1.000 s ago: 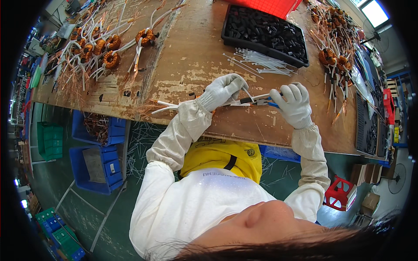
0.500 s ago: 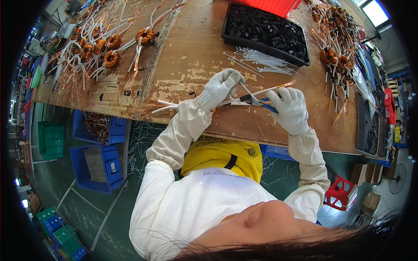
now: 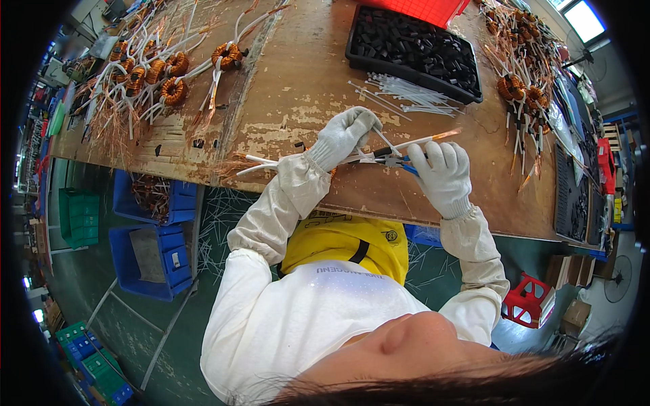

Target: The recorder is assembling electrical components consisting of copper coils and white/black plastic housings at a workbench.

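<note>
My left hand (image 3: 347,137), in a white glove, pinches the end of a thin white cable tie (image 3: 385,139) above the table. The tie runs down to a bundle of white wires (image 3: 414,142) with dark sleeving and bare copper ends. In my gloved right hand (image 3: 443,177) are small blue-handled cutters (image 3: 410,168), their metal jaws at the bundle, close to the tie's lower end. Whether the jaws touch the tie cannot be made out. A copper coil on the bundle is mostly hidden beneath my left wrist.
Loose white cable ties (image 3: 413,93) lie before a black tray (image 3: 357,59) of small black parts. A red basket (image 3: 426,9) stands behind it. Wired copper coils (image 3: 174,91) cover the left side, and another pile (image 3: 521,88) the right. Blue bins (image 3: 177,262) stand below the table's left edge.
My right hand has shifted slightly left and nearer to me, bringing the cutters further in toward the tied bundle. My left hand stays where it was, still pinching the tie.
</note>
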`<action>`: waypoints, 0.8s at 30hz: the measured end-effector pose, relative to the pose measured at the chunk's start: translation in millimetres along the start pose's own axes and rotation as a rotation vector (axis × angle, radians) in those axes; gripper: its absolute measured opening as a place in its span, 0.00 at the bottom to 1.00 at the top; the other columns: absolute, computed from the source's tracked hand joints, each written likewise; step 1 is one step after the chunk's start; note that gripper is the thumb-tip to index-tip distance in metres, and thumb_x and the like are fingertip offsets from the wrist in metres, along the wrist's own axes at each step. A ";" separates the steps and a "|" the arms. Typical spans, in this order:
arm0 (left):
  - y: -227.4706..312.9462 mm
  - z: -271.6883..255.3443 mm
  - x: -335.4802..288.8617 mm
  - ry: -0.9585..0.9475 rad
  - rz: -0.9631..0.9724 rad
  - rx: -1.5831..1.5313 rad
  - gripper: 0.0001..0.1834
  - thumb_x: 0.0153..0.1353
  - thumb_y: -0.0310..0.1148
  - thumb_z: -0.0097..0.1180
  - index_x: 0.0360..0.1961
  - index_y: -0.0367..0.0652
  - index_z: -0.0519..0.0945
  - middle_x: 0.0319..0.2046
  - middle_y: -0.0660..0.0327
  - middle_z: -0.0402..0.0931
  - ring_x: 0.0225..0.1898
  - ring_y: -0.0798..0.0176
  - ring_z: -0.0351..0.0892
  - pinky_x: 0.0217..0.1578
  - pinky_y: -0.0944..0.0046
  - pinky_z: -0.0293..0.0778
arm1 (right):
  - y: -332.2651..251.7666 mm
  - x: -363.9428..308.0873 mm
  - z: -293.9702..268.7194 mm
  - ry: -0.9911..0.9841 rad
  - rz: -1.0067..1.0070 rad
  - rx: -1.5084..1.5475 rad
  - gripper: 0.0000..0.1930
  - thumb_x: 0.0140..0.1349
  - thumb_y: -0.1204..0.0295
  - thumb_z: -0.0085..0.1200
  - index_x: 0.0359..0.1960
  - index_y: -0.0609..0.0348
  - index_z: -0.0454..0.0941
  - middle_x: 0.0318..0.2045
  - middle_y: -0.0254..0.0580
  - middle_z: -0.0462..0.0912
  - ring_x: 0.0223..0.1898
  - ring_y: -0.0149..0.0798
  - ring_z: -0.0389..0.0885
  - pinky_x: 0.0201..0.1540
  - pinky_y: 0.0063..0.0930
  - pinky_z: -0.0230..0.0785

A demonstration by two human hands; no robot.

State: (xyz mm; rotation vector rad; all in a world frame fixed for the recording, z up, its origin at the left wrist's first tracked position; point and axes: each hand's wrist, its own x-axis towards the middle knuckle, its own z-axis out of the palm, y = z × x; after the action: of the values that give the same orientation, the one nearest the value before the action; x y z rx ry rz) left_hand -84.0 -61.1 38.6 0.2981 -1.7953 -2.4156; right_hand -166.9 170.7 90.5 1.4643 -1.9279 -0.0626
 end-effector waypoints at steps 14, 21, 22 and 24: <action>0.0 0.8 1.1 -0.017 0.010 0.062 0.18 0.76 0.46 0.50 0.40 0.42 0.81 0.20 0.73 0.66 0.21 0.80 0.63 0.21 0.76 0.61 | -11.3 -4.4 -2.0 -0.251 0.182 0.373 0.17 0.49 0.65 0.69 0.42 0.46 0.80 0.31 0.34 0.77 0.33 0.40 0.78 0.36 0.36 0.71; -15.4 25.9 -23.9 -0.061 0.434 0.263 0.13 0.71 0.39 0.56 0.49 0.42 0.80 0.33 0.62 0.77 0.35 0.67 0.76 0.35 0.66 0.74 | 24.7 -10.3 -2.2 -0.085 0.384 0.308 0.18 0.49 0.71 0.69 0.43 0.48 0.80 0.33 0.37 0.80 0.35 0.45 0.79 0.37 0.40 0.71; -29.9 39.8 -32.7 -0.262 0.683 0.593 0.16 0.67 0.37 0.61 0.52 0.42 0.80 0.41 0.57 0.80 0.44 0.60 0.81 0.43 0.61 0.79 | 29.3 -8.9 -1.0 -0.084 0.383 0.308 0.18 0.49 0.71 0.69 0.43 0.48 0.80 0.33 0.37 0.80 0.35 0.45 0.79 0.37 0.40 0.71; 22.3 81.3 -81.7 -0.752 0.372 0.634 0.24 0.58 0.37 0.67 0.55 0.46 0.79 0.57 0.53 0.76 0.60 0.51 0.75 0.58 0.52 0.74 | 36.5 -12.0 -2.8 -0.065 0.431 0.275 0.18 0.49 0.71 0.69 0.44 0.49 0.80 0.34 0.37 0.80 0.36 0.45 0.80 0.38 0.40 0.71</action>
State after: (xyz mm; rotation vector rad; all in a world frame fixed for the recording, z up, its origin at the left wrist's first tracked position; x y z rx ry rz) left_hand -23.3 25.5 89.7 -0.9373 -2.5720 -1.7373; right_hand -194.2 195.2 102.5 1.1890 -2.3362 0.3687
